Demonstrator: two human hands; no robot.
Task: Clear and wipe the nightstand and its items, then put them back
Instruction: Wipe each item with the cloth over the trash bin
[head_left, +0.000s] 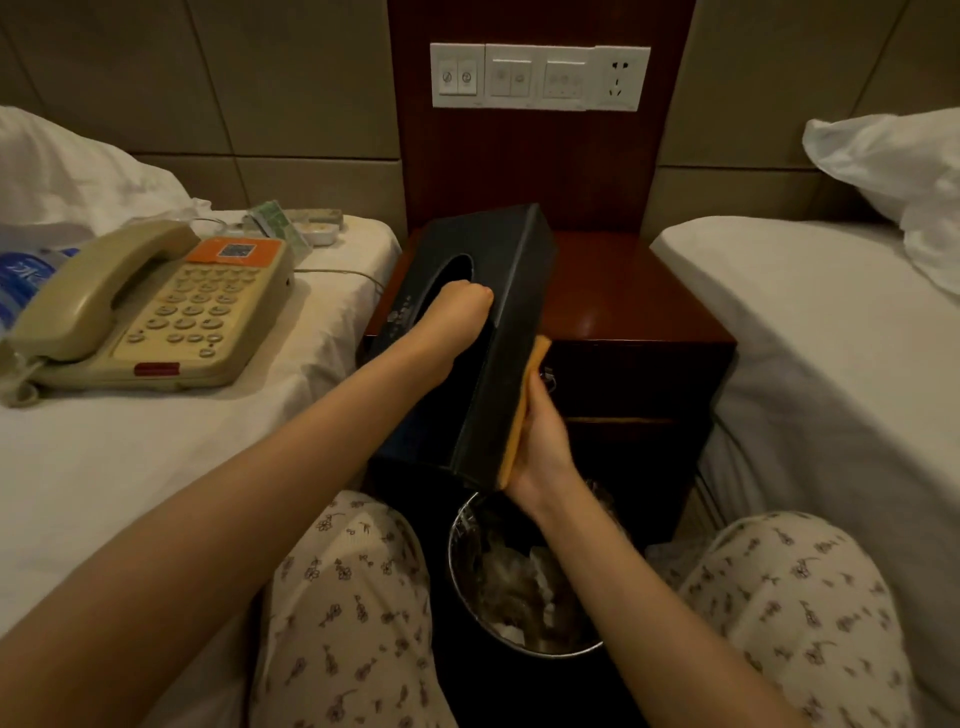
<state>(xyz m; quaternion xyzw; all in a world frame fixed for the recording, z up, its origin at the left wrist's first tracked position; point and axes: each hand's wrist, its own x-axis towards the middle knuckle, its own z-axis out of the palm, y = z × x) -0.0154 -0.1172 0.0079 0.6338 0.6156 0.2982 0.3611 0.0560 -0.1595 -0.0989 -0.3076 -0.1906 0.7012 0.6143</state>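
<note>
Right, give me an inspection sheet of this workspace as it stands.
Surface: nightstand top bare and glossy, dark red wood.
Job's things: black tissue box held tilted above the nightstand's front edge; orange cloth pressed against its side.
Clutter: beige telephone, water bottle and small packets lie on the left bed.
Hands: left hand has its fingers in the box's oval opening; right hand presses the cloth.
Cables: telephone cord runs across the left bed.
Surroundings: metal bin with rubbish below; switch panel on the wall; right bed with pillow.
</note>
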